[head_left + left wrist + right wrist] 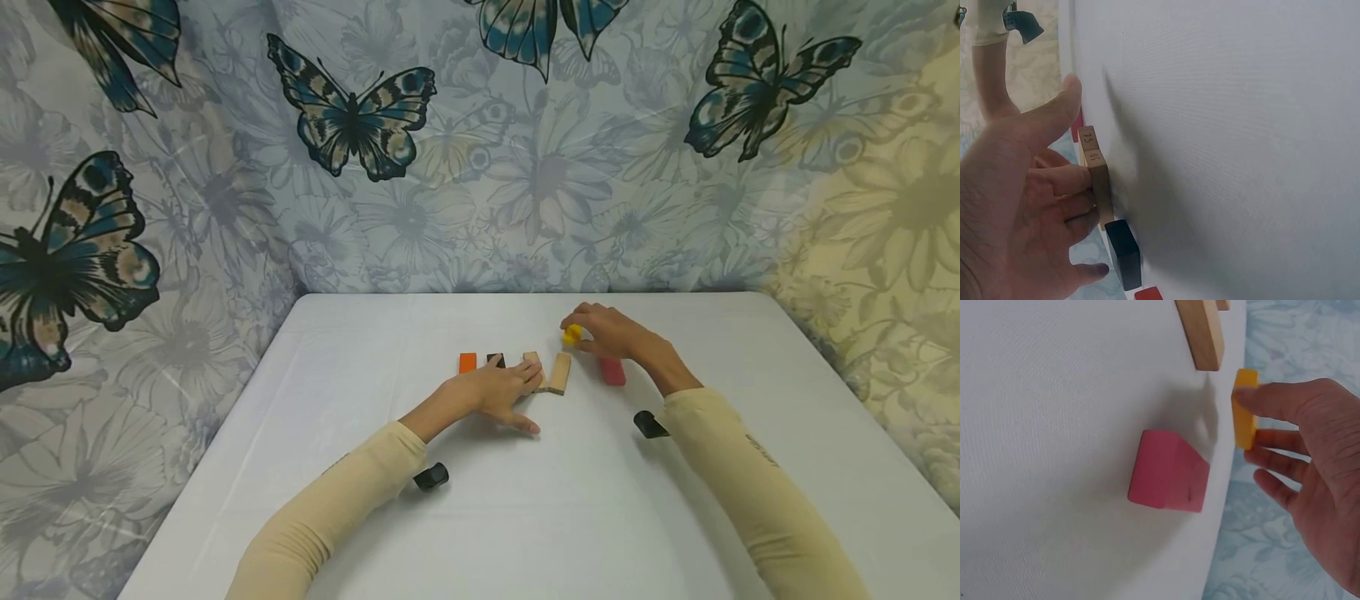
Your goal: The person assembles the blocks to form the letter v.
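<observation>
My right hand (611, 332) pinches a small yellow block (1246, 419) between thumb and fingers, lifted off the table in the right wrist view. Close below it on the table lies a pinkish-red block (1163, 470). My left hand (495, 390) reaches over the row of blocks with its thumb stretched away from the other fingers. Its fingertips touch one of two pale wooden blocks (1101, 187), which carry printed numerals. The other wooden block (559, 372) stands at a slight angle beside it. A black block (1124, 253) is partly covered by the left hand in the head view.
An orange block (467, 362) ends the row on the left. The blocks lie on a white table (360, 350), toward its far side. Behind rises a wall (465, 217) with butterfly and flower prints. Dark wrist cameras hang under both sleeves (375, 467).
</observation>
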The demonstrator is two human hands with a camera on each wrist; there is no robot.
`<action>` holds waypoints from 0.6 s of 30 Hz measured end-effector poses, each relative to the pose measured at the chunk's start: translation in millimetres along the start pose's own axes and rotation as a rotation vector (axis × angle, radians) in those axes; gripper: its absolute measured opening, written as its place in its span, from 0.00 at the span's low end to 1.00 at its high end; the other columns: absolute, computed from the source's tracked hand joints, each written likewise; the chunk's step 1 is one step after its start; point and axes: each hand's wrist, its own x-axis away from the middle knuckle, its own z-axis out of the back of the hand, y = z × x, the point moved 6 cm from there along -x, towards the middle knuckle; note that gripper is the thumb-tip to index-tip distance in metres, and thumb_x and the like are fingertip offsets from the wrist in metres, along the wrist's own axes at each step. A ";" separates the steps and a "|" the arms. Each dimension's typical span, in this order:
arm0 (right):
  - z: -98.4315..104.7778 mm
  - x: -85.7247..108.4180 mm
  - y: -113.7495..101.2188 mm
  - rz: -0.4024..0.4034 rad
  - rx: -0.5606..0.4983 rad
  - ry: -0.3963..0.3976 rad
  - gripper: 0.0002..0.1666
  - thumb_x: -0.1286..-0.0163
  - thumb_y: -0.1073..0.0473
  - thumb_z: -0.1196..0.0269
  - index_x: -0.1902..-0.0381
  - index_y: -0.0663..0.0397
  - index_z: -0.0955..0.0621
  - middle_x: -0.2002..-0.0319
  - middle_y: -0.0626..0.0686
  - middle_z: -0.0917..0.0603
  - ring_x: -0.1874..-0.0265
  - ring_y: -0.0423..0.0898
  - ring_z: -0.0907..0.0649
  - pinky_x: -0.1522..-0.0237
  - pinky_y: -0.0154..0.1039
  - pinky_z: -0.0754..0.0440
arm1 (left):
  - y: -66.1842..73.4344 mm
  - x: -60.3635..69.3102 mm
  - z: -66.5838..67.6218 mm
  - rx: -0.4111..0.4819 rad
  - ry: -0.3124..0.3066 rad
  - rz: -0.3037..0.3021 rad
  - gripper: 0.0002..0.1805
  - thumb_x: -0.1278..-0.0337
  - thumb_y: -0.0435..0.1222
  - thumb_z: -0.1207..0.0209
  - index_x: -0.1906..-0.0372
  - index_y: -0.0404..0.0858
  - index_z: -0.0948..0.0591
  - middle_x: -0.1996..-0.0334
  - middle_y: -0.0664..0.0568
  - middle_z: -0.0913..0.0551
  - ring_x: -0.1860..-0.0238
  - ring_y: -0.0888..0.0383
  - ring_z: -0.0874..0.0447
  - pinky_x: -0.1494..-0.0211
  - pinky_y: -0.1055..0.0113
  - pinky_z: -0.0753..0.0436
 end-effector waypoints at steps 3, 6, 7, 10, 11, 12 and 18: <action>-5.0 -2.6 2.2 -0.019 -0.005 -0.001 0.21 0.31 0.64 0.30 0.41 0.59 0.15 0.41 0.64 0.15 0.42 0.63 0.17 0.37 0.64 0.19 | 0.5 -0.1 -0.4 0.002 0.003 -0.001 0.55 0.33 0.72 0.49 0.15 0.41 0.48 0.13 0.48 0.54 0.13 0.55 0.54 0.15 0.37 0.45; -10.3 -4.1 4.3 -0.040 0.000 -0.008 0.20 0.30 0.63 0.30 0.41 0.58 0.15 0.41 0.64 0.15 0.42 0.63 0.17 0.37 0.64 0.19 | 0.6 -0.5 -0.9 0.006 0.010 -0.007 0.55 0.33 0.71 0.49 0.15 0.41 0.48 0.13 0.48 0.54 0.13 0.55 0.54 0.15 0.37 0.45; -12.2 -4.5 5.2 -0.049 0.002 -0.012 0.20 0.30 0.63 0.31 0.41 0.58 0.15 0.41 0.65 0.16 0.42 0.63 0.17 0.37 0.64 0.19 | 0.6 -0.7 -1.1 0.008 0.012 -0.009 0.55 0.33 0.71 0.49 0.15 0.41 0.48 0.13 0.48 0.54 0.13 0.55 0.54 0.15 0.37 0.45; -16.5 -4.8 6.6 -0.057 0.011 -0.020 0.20 0.30 0.62 0.31 0.41 0.57 0.15 0.41 0.65 0.16 0.42 0.64 0.17 0.38 0.65 0.19 | 0.4 -1.1 -1.4 0.013 0.011 -0.012 0.55 0.33 0.71 0.49 0.15 0.41 0.48 0.13 0.48 0.54 0.13 0.55 0.54 0.15 0.36 0.45; -17.4 -4.7 7.1 -0.061 0.009 -0.025 0.21 0.30 0.62 0.31 0.40 0.57 0.16 0.40 0.65 0.16 0.42 0.64 0.17 0.38 0.66 0.20 | 0.3 -1.2 -1.5 0.012 0.011 -0.011 0.55 0.33 0.71 0.49 0.15 0.41 0.48 0.13 0.48 0.54 0.13 0.55 0.54 0.15 0.36 0.45; -17.8 -4.4 7.3 -0.067 0.006 -0.030 0.22 0.30 0.62 0.30 0.39 0.57 0.16 0.40 0.65 0.17 0.41 0.65 0.17 0.37 0.67 0.21 | 0.2 -1.2 -1.4 0.011 0.009 -0.010 0.55 0.33 0.71 0.49 0.15 0.41 0.48 0.13 0.48 0.54 0.13 0.55 0.54 0.15 0.36 0.45; -17.4 -0.8 8.0 -0.101 -0.009 -0.076 0.28 0.29 0.63 0.33 0.32 0.57 0.21 0.37 0.68 0.20 0.39 0.68 0.19 0.35 0.74 0.26 | 0.4 -0.2 -0.6 0.012 0.002 -0.006 0.55 0.33 0.71 0.49 0.15 0.41 0.49 0.13 0.48 0.54 0.13 0.55 0.55 0.15 0.37 0.46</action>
